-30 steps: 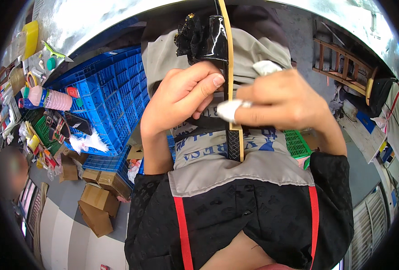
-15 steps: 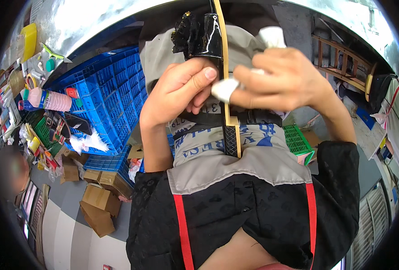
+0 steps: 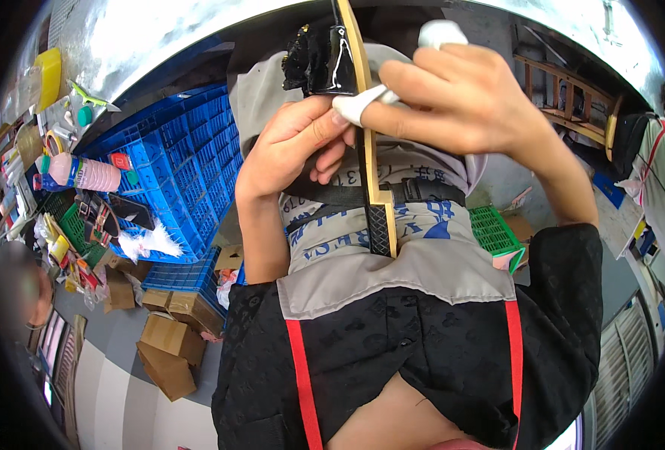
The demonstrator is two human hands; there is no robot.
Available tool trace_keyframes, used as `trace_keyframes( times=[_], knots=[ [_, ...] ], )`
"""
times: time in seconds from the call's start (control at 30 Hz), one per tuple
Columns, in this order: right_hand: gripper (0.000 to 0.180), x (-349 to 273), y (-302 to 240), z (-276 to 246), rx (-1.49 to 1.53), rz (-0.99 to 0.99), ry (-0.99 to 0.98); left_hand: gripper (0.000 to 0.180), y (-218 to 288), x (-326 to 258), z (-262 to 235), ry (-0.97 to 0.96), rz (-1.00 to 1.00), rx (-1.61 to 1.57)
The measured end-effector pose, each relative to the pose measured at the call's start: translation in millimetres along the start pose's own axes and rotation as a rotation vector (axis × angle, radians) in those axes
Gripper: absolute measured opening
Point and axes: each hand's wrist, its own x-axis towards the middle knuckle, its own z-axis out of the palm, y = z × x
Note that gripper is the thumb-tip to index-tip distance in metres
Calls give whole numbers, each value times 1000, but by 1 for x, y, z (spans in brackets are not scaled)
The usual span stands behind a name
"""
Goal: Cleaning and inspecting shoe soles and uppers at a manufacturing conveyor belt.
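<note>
A long, narrow black piece (image 3: 370, 161) with a tan edge stands lengthwise before my body, its cross-hatched lower end over my lap. My left hand (image 3: 287, 146) is closed around it from the left, thumb on top. Just beyond that hand, a glossy black part (image 3: 340, 64) catches the light, with a crumpled black mass (image 3: 302, 60) at its left. My right hand (image 3: 460, 105) grips a white cloth (image 3: 358, 106), stretched over its index fingertip and touching the piece beside my left thumb. Another end of white cloth sticks up behind the right knuckles.
Blue plastic crates (image 3: 182, 165) stand at the left, cardboard boxes (image 3: 167, 345) below them. A pink bottle (image 3: 85, 171) and mixed small items crowd the far left, where a person's hand (image 3: 41, 300) shows. A green basket (image 3: 493, 232) sits at the right.
My right hand has moved left and up, bringing the cloth over the piece against my left thumb. The piece's far end has shifted slightly left.
</note>
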Motion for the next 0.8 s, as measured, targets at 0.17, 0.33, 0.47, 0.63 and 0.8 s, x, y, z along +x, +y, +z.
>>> trace_keyframes(
  times=[0.17,0.33,0.47,0.63,0.8],
  knots=[
    [30,-5,-18,-11,502,60,-219,34,-2,3,-3,-3,-7,45],
    [33,7,-14,-17,199,202,-136,34,-5,2,-2,-21,47,-82],
    [37,-5,-32,-27,761,146,-256,34,-9,-10,-25,-72,135,5],
    [40,-52,-34,-34,1154,475,157,35,-11,0,-33,421,400,-138],
    [34,-66,-49,-25,1134,866,268,37,0,25,4,662,332,-103]
  ],
)
